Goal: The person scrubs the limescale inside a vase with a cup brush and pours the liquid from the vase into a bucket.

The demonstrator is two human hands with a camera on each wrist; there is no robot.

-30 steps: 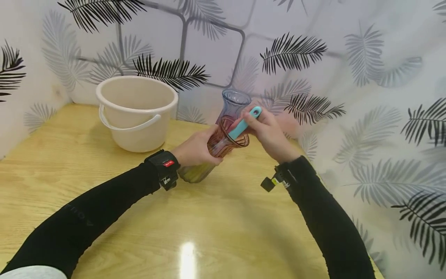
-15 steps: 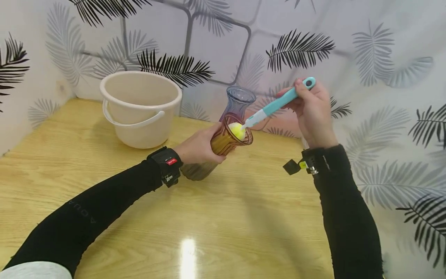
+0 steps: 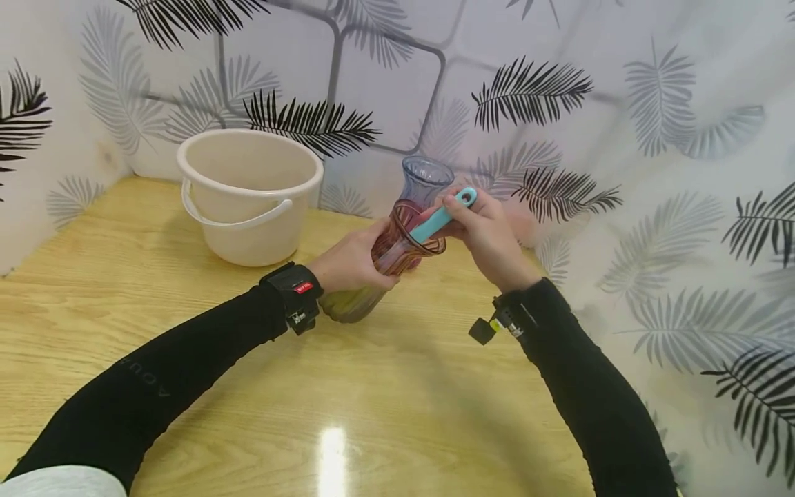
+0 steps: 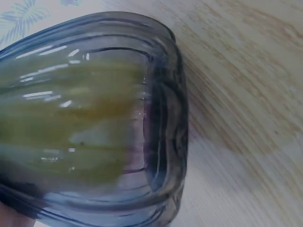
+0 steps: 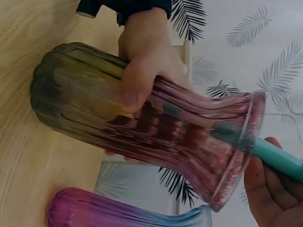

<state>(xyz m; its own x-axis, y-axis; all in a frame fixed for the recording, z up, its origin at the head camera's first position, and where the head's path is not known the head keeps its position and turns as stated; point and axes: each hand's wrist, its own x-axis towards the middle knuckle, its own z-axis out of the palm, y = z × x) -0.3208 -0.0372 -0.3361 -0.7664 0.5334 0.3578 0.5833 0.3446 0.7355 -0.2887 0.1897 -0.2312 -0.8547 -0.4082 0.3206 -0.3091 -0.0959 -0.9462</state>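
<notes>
A ribbed glass vase (image 3: 386,257), reddish at the neck and smoky grey at the base, is held tilted with its mouth toward the right. My left hand (image 3: 351,261) grips it round the middle; in the right wrist view the thumb lies across the glass. My right hand (image 3: 492,238) holds the teal handle of a sponge bottle brush (image 3: 437,222), whose shaft runs down through the vase's mouth. A blurred yellow-green patch shows through the glass (image 4: 85,127) in the left wrist view, where the sponge head is. The wall of the vase veils the head.
Behind stands a second vase (image 3: 424,181), blue at the top and pink-purple lower down, as the right wrist view shows. A cream bucket (image 3: 251,231) with a white handle is at the back left. The wooden table (image 3: 267,421) meets a leaf-patterned wall covering (image 3: 671,207).
Half a second ago my right hand had drawn the brush out until its yellow sponge showed at the vase's mouth. Now it is pushed deep inside again. My left hand keeps its grip.
</notes>
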